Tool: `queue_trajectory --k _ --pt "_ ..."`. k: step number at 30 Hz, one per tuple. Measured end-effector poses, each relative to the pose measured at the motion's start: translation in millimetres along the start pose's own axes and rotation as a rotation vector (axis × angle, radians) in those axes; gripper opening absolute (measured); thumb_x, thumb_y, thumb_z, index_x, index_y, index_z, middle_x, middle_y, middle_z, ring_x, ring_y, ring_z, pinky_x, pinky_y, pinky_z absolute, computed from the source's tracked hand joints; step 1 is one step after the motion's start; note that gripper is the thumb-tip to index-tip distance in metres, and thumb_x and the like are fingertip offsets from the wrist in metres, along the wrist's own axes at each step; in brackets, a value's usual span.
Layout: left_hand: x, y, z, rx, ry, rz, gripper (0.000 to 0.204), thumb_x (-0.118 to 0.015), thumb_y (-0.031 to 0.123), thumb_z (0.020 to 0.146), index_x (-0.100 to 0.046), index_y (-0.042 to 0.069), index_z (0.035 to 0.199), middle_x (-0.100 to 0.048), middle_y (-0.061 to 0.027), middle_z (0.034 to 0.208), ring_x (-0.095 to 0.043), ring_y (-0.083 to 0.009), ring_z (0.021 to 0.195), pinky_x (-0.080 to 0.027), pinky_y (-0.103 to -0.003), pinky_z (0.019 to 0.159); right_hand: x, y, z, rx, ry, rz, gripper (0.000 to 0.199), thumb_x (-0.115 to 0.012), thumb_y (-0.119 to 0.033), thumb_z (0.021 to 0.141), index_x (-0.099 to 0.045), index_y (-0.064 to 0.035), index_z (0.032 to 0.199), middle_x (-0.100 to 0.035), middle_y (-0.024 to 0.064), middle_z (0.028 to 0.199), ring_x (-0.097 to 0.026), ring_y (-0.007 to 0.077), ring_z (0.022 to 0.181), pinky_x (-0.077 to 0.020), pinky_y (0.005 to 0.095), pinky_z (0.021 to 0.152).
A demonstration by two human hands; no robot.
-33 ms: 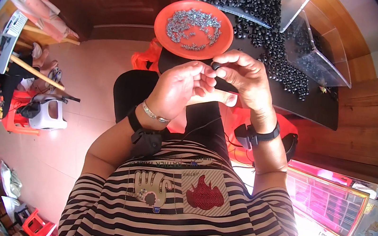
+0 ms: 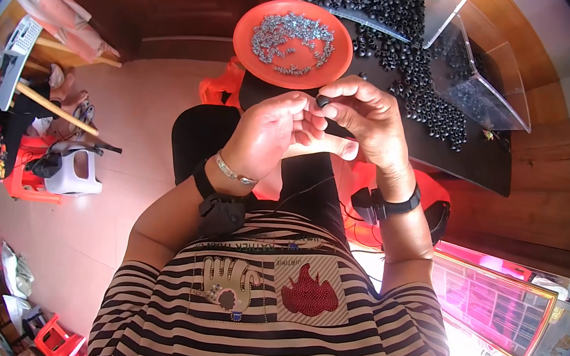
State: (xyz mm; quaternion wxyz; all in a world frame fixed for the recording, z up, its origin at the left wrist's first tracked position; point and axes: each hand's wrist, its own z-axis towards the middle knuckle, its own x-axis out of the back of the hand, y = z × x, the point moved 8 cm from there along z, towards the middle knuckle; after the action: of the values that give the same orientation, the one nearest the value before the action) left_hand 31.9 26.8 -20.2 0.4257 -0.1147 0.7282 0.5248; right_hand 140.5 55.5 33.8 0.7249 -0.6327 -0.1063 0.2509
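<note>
Between the thumb and index finger of my right hand (image 2: 372,121) is a small round black plastic cap (image 2: 322,101). My left hand (image 2: 273,130) is right beside it, palm up, with its fingers curled and the fingertips against the cap's near-left side. Whatever those left fingers pinch is too small or too hidden to name. Just beyond my hands, an orange-red plastic plate (image 2: 244,32) holds many small silvery metal pieces (image 2: 297,30), possibly screws. Loose black caps (image 2: 430,111) like the held one are spread over the dark table (image 2: 474,160) to the right.
A clear plastic box (image 2: 380,27) full of black caps stands at the back, and another clear box (image 2: 490,97) lies tipped at the right. A red plastic bag (image 2: 221,87) hangs by the table edge. At the far left are plastic stools (image 2: 75,175).
The black cap has shifted very slightly toward my left fingertips. Both hands otherwise keep the same place.
</note>
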Motion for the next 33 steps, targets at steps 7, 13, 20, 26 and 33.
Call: queue_trajectory --k 7,13,20,26,33 --pt "0.4 -1.3 -3.5 -0.076 0.050 0.082 0.025 -0.042 0.023 0.096 -0.054 0.003 0.106 -0.061 -0.0049 0.095 -0.057 -0.0162 0.088 -0.041 -0.028 0.077 -12.1 -9.5 -5.3 0.200 0.008 -0.423 0.025 -0.069 0.005 0.077 -0.066 -0.0045 0.100 -0.062 0.0052 0.098 -0.060 0.0124 0.090 -0.0486 0.0260 0.080" --pt "2.9 0.5 -6.4 -0.118 0.115 0.068 0.018 -0.050 0.020 0.092 -0.054 0.004 0.098 -0.057 -0.0025 0.091 -0.053 -0.0093 0.083 -0.041 -0.024 0.076 -17.2 -14.6 -9.7 0.252 0.047 -0.494 0.029 -0.075 0.001 0.073 -0.066 -0.0066 0.100 -0.063 0.0034 0.094 -0.061 0.0146 0.087 -0.0513 0.0281 0.075" --pt "4.3 3.4 -9.1 -0.166 0.059 0.249 0.021 -0.049 0.018 0.093 -0.051 0.003 0.107 -0.054 -0.0017 0.097 -0.051 -0.0095 0.090 -0.039 -0.026 0.082 -21.1 -15.6 -14.5 0.313 0.058 -0.694 0.031 -0.075 0.002 0.070 -0.068 -0.0061 0.099 -0.063 0.0065 0.100 -0.061 0.0195 0.095 -0.0491 0.0307 0.084" --pt "6.0 -0.5 -11.5 -0.135 0.039 0.217 0.023 -0.044 0.021 0.095 -0.052 0.004 0.109 -0.055 -0.0025 0.100 -0.052 -0.0099 0.093 -0.038 -0.026 0.081 -23.9 -13.7 -16.8 0.320 0.053 -0.714 0.029 -0.073 0.002 0.072 -0.069 -0.0064 0.100 -0.063 0.0067 0.101 -0.061 0.0185 0.094 -0.0499 0.0305 0.083" --pt "9.5 -5.7 -9.2 -0.100 0.020 0.166 0.029 -0.041 0.024 0.097 -0.053 0.003 0.113 -0.058 -0.0045 0.103 -0.054 -0.0115 0.094 -0.040 -0.028 0.080 -16.6 6.8 -16.9 0.160 0.051 -0.414 0.028 -0.071 0.003 0.077 -0.069 -0.0067 0.103 -0.060 0.0064 0.107 -0.059 0.0134 0.094 -0.0497 0.0274 0.084"
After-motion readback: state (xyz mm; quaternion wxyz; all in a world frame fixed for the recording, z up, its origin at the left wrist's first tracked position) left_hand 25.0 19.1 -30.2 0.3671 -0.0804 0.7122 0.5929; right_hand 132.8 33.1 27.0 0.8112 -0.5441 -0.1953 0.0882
